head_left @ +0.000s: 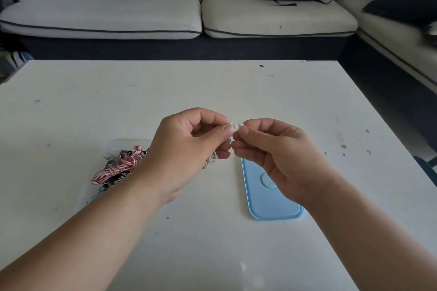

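Left hand and right hand pinching one white piece, speckled table, cream sofa behind

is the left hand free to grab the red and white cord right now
Probably not yet: the left hand and right hand both pinch a small white piece. The red and white cord lies uncovered beside the left wrist, so reach looks easy once it lets go.
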The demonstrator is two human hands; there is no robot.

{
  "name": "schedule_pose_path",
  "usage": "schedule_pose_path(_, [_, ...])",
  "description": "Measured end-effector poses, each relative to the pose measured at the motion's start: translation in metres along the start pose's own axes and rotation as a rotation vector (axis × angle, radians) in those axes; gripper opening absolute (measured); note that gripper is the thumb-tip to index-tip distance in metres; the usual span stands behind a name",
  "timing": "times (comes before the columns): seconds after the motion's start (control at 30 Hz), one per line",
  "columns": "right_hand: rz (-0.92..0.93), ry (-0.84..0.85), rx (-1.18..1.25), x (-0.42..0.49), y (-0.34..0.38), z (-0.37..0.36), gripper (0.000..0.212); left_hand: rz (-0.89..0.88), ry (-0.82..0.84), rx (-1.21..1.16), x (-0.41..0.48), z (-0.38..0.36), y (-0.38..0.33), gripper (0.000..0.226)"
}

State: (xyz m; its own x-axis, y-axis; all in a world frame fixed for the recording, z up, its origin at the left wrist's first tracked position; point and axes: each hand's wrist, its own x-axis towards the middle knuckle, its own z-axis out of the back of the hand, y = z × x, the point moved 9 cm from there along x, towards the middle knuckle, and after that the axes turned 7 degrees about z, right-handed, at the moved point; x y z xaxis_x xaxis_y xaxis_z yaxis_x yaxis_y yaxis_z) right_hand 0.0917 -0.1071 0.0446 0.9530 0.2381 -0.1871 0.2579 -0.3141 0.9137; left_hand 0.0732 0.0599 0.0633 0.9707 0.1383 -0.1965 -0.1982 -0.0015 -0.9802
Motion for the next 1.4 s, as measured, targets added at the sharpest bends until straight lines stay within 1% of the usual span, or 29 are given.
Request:
schedule_pose_path(0.13, [-0.010,0.056,0.013,0.001,-0.002,-0.005,0.017,-0.002,-0.001,0.009,0.000,0.000,0.001,0.009])
schedule_pose_path(0.27, [-0.016,0.080,0.005,0.003,-0.004,-0.006,0.023,0.001,0.000,0.018,0.000,0.001,0.001,0.012])
schedule_pose_path(0.47, [-0.014,0.092,-0.007,0.003,-0.005,-0.007,0.025,-0.029,-0.019,0.036,-0.002,0.001,-0.003,0.008])
schedule_pose_path(0.73, [-0.018,0.086,0.028,0.003,-0.006,-0.008,0.017,-0.031,-0.030,0.048,-0.003,0.001,-0.005,0.005])
schedule_pose_path(0.8, [-0.013,0.086,0.022,0.003,-0.006,-0.008,0.018,-0.034,-0.032,0.056,-0.003,0.001,-0.005,0.004])
schedule_pose_path(1.13, [0.057,0.051,-0.004,0.002,-0.001,-0.008,0.013,-0.077,-0.046,0.076,-0.006,0.000,-0.010,0.004])
schedule_pose_path(1.27, [0.102,0.053,-0.045,0.000,0.000,-0.011,0.008,-0.076,-0.059,0.103,-0.007,0.000,-0.009,0.005])
schedule_pose_path(1.4, [0.118,0.037,-0.027,-0.001,0.001,-0.012,0.009,-0.068,-0.057,0.105,-0.006,0.001,-0.008,0.004])
